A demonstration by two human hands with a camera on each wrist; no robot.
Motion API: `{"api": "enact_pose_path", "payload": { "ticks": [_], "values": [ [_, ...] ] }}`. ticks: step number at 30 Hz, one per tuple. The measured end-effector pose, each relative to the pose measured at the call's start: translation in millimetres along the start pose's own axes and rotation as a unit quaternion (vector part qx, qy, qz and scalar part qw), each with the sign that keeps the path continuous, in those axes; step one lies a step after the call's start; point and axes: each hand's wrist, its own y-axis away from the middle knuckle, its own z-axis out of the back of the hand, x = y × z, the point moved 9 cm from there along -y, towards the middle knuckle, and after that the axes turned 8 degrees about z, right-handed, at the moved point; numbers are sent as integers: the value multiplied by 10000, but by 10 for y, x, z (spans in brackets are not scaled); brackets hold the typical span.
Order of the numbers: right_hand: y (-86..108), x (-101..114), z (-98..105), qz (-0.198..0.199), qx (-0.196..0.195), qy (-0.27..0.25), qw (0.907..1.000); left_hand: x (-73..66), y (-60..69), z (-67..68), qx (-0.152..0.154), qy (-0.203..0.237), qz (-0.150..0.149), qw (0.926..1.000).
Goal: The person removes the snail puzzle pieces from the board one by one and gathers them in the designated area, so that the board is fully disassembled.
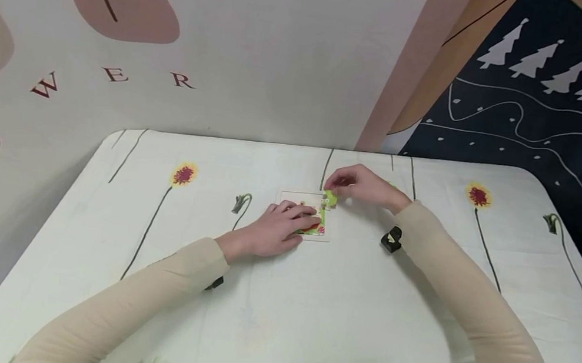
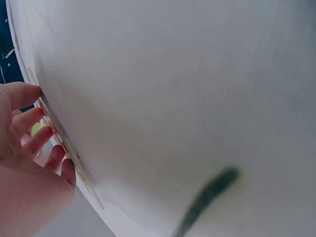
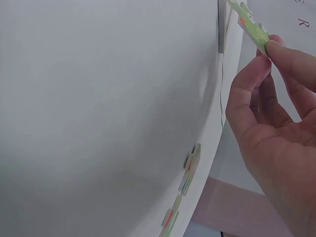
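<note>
A small square puzzle board with a pale border and a colourful picture lies flat on the table. My left hand rests on it with fingers spread, hiding much of the picture. From the left wrist view, the fingertips touch the thin board along its face and edge. At the board's upper right corner, my right hand pinches a green puzzle piece between thumb and fingers. The right wrist view shows this piece held tilted above the table.
Two loose puzzle pieces lie on the table beyond the right hand, mostly hidden by the right wrist in the head view. A flower-printed white cloth covers the table. Printed curtains hang behind its far edge.
</note>
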Motion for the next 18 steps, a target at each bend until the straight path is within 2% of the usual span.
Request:
{"api": "enact_pose_path", "payload": {
  "ticks": [18],
  "values": [
    [182, -120, 142, -215, -340, -78, 9992, -4, 2, -4, -4, -87, 40, 10000]
  ]
}}
